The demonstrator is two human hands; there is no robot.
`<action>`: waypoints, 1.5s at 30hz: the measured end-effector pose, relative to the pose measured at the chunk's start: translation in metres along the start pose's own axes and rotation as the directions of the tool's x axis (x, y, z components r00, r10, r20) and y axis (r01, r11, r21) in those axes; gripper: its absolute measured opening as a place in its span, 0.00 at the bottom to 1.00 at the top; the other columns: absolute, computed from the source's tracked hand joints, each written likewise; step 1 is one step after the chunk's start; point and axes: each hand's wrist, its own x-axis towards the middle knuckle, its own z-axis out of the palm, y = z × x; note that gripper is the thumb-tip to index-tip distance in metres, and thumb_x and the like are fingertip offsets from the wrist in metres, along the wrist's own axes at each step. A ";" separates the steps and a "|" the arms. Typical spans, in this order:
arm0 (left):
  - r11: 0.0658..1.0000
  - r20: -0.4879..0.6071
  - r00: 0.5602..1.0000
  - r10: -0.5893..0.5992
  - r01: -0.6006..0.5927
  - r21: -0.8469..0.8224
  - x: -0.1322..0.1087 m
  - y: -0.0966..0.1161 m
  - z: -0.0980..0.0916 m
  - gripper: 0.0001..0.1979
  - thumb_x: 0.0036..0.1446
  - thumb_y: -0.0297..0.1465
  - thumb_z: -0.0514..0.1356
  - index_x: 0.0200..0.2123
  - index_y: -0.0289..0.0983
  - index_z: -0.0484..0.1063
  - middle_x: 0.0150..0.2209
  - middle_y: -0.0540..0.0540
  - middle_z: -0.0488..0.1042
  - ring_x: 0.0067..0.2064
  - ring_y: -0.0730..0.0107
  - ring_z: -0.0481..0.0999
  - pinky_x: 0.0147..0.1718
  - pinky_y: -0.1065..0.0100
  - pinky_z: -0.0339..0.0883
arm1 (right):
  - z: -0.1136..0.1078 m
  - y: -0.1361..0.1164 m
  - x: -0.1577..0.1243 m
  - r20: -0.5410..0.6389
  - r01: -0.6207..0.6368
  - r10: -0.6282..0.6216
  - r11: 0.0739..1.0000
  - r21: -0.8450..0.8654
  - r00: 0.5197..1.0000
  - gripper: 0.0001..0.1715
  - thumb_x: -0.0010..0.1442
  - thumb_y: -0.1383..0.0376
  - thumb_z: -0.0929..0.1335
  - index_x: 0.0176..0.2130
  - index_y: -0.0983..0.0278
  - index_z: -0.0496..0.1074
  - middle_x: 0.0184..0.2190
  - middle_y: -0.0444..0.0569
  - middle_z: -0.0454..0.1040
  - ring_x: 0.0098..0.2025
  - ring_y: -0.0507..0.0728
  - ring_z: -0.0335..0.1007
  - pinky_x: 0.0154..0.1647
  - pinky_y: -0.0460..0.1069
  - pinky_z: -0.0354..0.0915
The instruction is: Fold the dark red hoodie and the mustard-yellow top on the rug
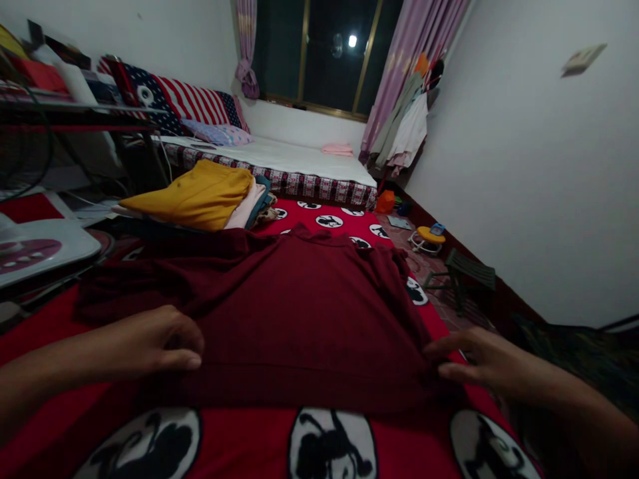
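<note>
A maroon long-sleeved top lies spread flat on a red bed cover, its neckline away from me and its hem towards me. My left hand is over the lower left part of the top, fingers curled and thumb apart from them; nothing shows in its grasp. At the lower right edge of the top, my right hand has its thumb and forefinger on the fabric, which creases there. The left sleeve lies bunched out to the side.
Beyond the top sits a stack of folded clothes, mustard yellow uppermost. The red cover has round black-and-white prints. To the left stands a cluttered desk; on the right floor are a folding stool and a yellow stool.
</note>
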 end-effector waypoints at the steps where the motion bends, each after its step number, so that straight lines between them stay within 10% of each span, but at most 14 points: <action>1: 0.998 0.075 0.995 0.062 -0.063 0.005 0.008 0.008 0.002 0.12 0.50 0.42 0.60 0.28 0.43 0.80 0.29 0.52 0.79 0.30 0.69 0.76 0.30 0.74 0.66 | -0.005 -0.004 0.014 -0.048 0.005 -0.002 0.998 0.070 0.999 0.16 0.52 0.56 0.70 0.40 0.57 0.80 0.40 0.48 0.80 0.43 0.61 0.77 0.45 0.49 0.71; 7: 0.904 -0.055 0.908 0.415 -0.405 0.139 0.094 0.055 0.046 0.19 0.57 0.39 0.58 0.52 0.43 0.72 0.53 0.44 0.71 0.51 0.62 0.73 0.51 0.66 0.63 | -0.001 -0.017 0.139 -0.534 0.121 0.124 0.908 0.401 0.836 0.20 0.51 0.59 0.70 0.44 0.65 0.75 0.34 0.51 0.79 0.31 0.56 0.76 0.32 0.50 0.72; 11: 0.915 -0.211 0.916 0.340 -0.271 0.297 0.143 0.048 0.086 0.28 0.60 0.43 0.56 0.62 0.43 0.61 0.66 0.40 0.53 0.66 0.52 0.54 0.62 0.54 0.51 | 0.021 -0.020 0.197 -0.435 0.190 0.056 0.844 0.502 0.899 0.22 0.53 0.60 0.68 0.47 0.65 0.73 0.39 0.53 0.79 0.37 0.58 0.77 0.40 0.53 0.72; 14: 0.909 -0.269 0.912 0.311 -0.203 0.364 0.155 0.037 0.102 0.30 0.62 0.49 0.51 0.63 0.45 0.58 0.68 0.41 0.49 0.68 0.52 0.46 0.64 0.50 0.44 | 0.032 -0.012 0.213 -0.355 0.225 -0.142 0.952 0.206 0.924 0.26 0.57 0.59 0.66 0.54 0.63 0.69 0.56 0.54 0.70 0.57 0.60 0.66 0.58 0.56 0.62; 20: 0.918 -0.278 0.906 0.319 -0.222 0.328 0.150 0.038 0.100 0.30 0.61 0.49 0.51 0.63 0.45 0.58 0.68 0.41 0.48 0.69 0.54 0.45 0.64 0.49 0.42 | 0.039 -0.034 0.240 -0.402 -0.293 0.139 0.890 -0.350 0.905 0.26 0.63 0.65 0.59 0.59 0.69 0.64 0.61 0.65 0.62 0.64 0.69 0.55 0.61 0.69 0.50; 27: 0.947 -0.455 0.838 0.303 -0.320 0.041 0.149 0.030 0.095 0.13 0.59 0.31 0.58 0.46 0.40 0.76 0.56 0.42 0.71 0.59 0.60 0.67 0.60 0.56 0.58 | 0.109 -0.125 0.249 -0.398 0.108 -0.219 0.953 -0.282 0.891 0.26 0.66 0.60 0.58 0.62 0.56 0.60 0.66 0.50 0.55 0.68 0.64 0.44 0.63 0.70 0.45; 33: 0.964 -0.671 0.717 0.187 -0.266 -0.015 0.096 -0.007 0.057 0.10 0.58 0.27 0.57 0.39 0.38 0.78 0.41 0.45 0.78 0.45 0.66 0.76 0.49 0.65 0.67 | 0.125 -0.113 0.249 -0.442 0.147 -0.203 0.976 -0.159 0.874 0.24 0.64 0.56 0.60 0.58 0.57 0.66 0.64 0.50 0.58 0.67 0.64 0.47 0.63 0.69 0.47; 37: 0.981 -0.881 0.470 -0.056 0.190 0.040 0.047 -0.065 0.005 0.14 0.59 0.30 0.55 0.46 0.38 0.74 0.49 0.42 0.73 0.54 0.59 0.69 0.56 0.59 0.59 | 0.122 -0.112 0.251 -0.488 0.163 -0.205 0.978 -0.129 0.848 0.23 0.63 0.57 0.61 0.55 0.59 0.69 0.62 0.52 0.62 0.66 0.64 0.51 0.61 0.69 0.50; 40: 0.825 -0.852 0.328 -0.407 0.532 -0.189 0.027 -0.114 -0.031 0.22 0.61 0.37 0.53 0.55 0.33 0.67 0.55 0.35 0.69 0.58 0.51 0.65 0.57 0.54 0.57 | 0.124 -0.116 0.249 -0.525 0.182 -0.225 0.974 -0.133 0.821 0.22 0.62 0.59 0.61 0.52 0.61 0.71 0.60 0.54 0.65 0.64 0.65 0.55 0.60 0.69 0.52; 45: 0.731 -0.634 0.451 -0.628 0.620 -0.284 0.030 -0.149 -0.058 0.31 0.57 0.52 0.52 0.46 0.29 0.73 0.43 0.32 0.76 0.45 0.47 0.75 0.41 0.59 0.67 | 0.125 -0.116 0.247 -0.544 0.286 -0.291 0.953 -0.096 0.787 0.20 0.61 0.57 0.62 0.47 0.62 0.75 0.55 0.55 0.70 0.59 0.63 0.63 0.59 0.63 0.56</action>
